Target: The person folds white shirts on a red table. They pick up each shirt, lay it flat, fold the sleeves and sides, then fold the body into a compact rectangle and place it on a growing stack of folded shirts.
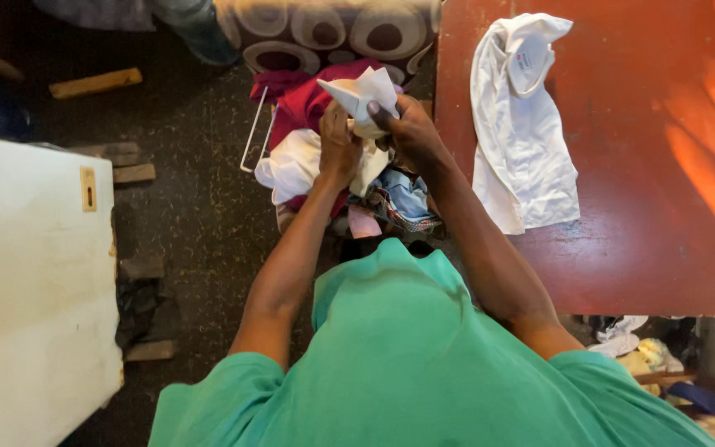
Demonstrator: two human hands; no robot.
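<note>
Both hands grip a white cloth (366, 95) above a heap of clothes (324, 165): the left hand (338, 145) clasps its lower part, the right hand (407, 124) pinches its top. A white shirt (523, 141) lies near the red bench's (664, 207) left edge, and bare floor (200, 199) separates the heap from a white board (26, 281).
</note>
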